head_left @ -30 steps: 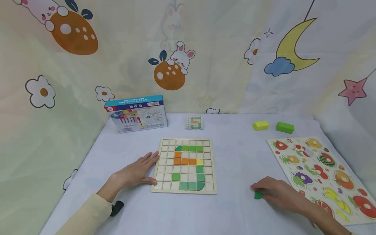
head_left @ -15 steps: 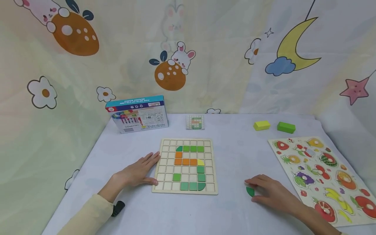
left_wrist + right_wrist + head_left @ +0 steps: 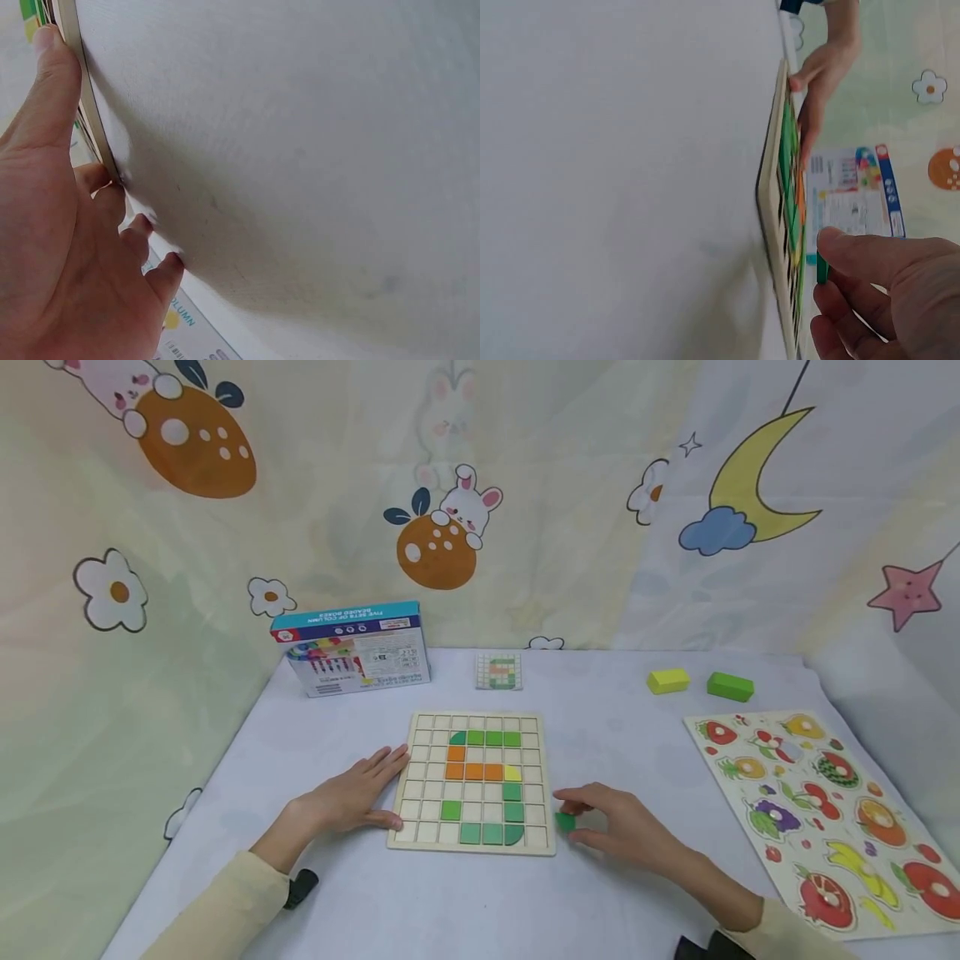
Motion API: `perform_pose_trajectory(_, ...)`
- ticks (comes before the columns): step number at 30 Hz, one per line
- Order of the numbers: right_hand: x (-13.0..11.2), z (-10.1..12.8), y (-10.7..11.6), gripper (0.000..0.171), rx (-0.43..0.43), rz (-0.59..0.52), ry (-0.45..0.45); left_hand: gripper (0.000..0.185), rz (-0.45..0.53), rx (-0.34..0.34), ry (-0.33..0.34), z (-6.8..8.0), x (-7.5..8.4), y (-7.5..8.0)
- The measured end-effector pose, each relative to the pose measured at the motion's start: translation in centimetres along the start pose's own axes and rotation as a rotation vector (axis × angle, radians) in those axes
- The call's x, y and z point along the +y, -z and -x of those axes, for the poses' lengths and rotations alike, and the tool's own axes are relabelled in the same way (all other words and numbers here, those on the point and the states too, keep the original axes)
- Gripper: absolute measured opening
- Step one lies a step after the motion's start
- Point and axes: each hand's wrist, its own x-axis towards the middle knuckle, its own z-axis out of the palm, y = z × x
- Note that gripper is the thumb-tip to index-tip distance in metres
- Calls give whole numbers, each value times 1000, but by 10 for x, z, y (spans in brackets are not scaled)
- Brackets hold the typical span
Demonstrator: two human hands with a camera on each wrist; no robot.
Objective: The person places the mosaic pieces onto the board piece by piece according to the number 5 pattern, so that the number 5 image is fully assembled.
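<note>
A square wooden grid board [image 3: 420, 842] lies mid-table, with green, orange and yellow tiles set in some of its cells. My left hand [image 3: 341, 797] rests at the board's left side, thumb and fingertips touching its edge, fingers fairly straight. Just off the board's lower right edge, my right hand [image 3: 626, 827] pinches a small green tile [image 3: 566, 822] between thumb and fingers. In the right wrist view the green tile [image 3: 822, 268] shows edge-on, held beside the board [image 3: 769, 180].
A small pattern card [image 3: 498, 672] lies behind the board, right of a cardboard box [image 3: 360, 652]. Yellow [image 3: 667, 681] and green [image 3: 730, 686] blocks sit at the back right. A fruit puzzle board [image 3: 825, 827] covers the right side. A printed cloth hangs behind.
My right hand has moved left with the green tile, from near the fruit puzzle to the grid board's right edge. The left hand has stayed put.
</note>
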Motion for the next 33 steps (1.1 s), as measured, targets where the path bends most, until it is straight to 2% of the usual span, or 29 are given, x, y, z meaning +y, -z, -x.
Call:
perform_pose_trajectory(5,-33,-48,-30,57,-71,-101,12,107,8,-14,16,1,1,0)
perform_pose_trajectory(8,-49,-68,-49,55,-89,-100,54,106,5,-17,20,0,3,-1)
perform_pose_trajectory(12,-64,-84,-70,51,-110,-46,87,106,-3,-10,24,0,4,0)
perform_pose_trajectory(17,-75,-92,-85,48,-138,25,73,105,-10,-6,24,1,3,0)
perform_pose_trajectory(22,-78,-92,-88,46,-129,75,77,105,-13,-2,27,1,4,2)
perform_pose_trajectory(33,-80,-88,-91,39,-103,68,94,106,-16,-4,29,1,3,0)
